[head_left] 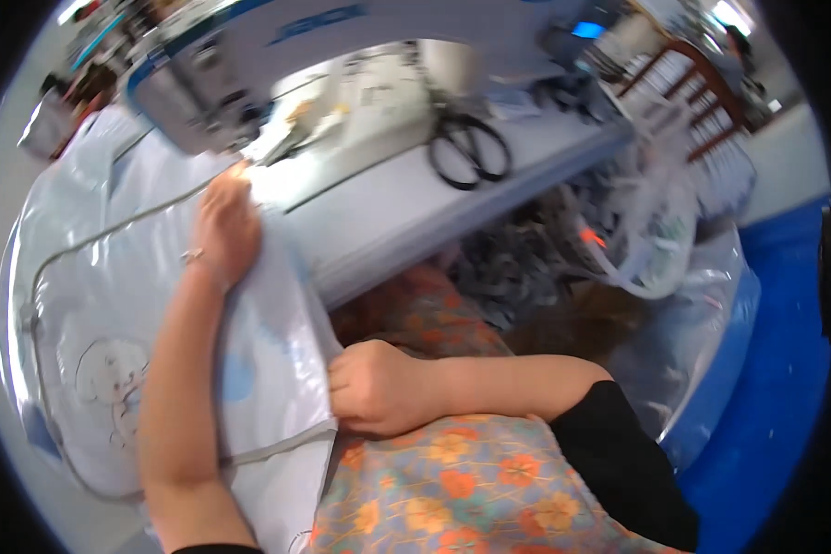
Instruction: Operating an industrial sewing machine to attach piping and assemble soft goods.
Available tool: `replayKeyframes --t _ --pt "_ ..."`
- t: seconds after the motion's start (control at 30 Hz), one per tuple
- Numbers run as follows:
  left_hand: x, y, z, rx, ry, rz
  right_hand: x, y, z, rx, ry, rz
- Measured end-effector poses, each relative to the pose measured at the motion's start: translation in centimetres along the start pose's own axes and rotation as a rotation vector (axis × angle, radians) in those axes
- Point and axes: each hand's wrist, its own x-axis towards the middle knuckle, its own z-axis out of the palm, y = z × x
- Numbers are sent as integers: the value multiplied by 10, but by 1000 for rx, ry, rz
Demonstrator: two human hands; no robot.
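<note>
A pale blue fabric piece (92, 305) with grey piping and a printed cartoon figure lies across the sewing table and hangs over its front edge. My left hand (226, 226) presses flat on the fabric, fingertips close to the needle area of the sewing machine (212, 83). My right hand (374, 388) is closed on the fabric's lower right edge, at the table's front, just above my lap.
Black scissors (471, 148) lie on the white table (406, 212) right of the machine. A clear plastic bag (702, 323) with scraps hangs at the right over a blue floor. A wooden chair (702, 83) stands at the far right. A floral garment (471, 480) covers my lap.
</note>
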Motion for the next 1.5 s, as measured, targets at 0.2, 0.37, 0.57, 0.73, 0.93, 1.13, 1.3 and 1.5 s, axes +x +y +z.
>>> replayKeyframes --t 0.2,0.37,0.57,0.73,0.93,1.13,1.3,1.5 --pt "-5 0 -7 74 -109 -43 -34 17 -34 194 143 260" --pt "-2 0 -14 12 -124 -65 -161 47 -196 -485 1155 1014" --pt "-11 -9 -7 18 -54 -57 -257 112 -251 -812 893 1462" --pt "1 10 -21 -14 -68 -74 -204 72 -233 -481 1297 1197" --pt "31 137 -68 -839 -223 105 -52 -14 -147 -183 308 483" --pt "28 78 -131 -1006 -541 -530 67 -13 -138 113 321 680" --pt "18 8 -120 -88 -218 -495 130 73 -110 171 310 751" --pt "20 30 -49 94 142 -3 164 144 -103 -260 281 546"
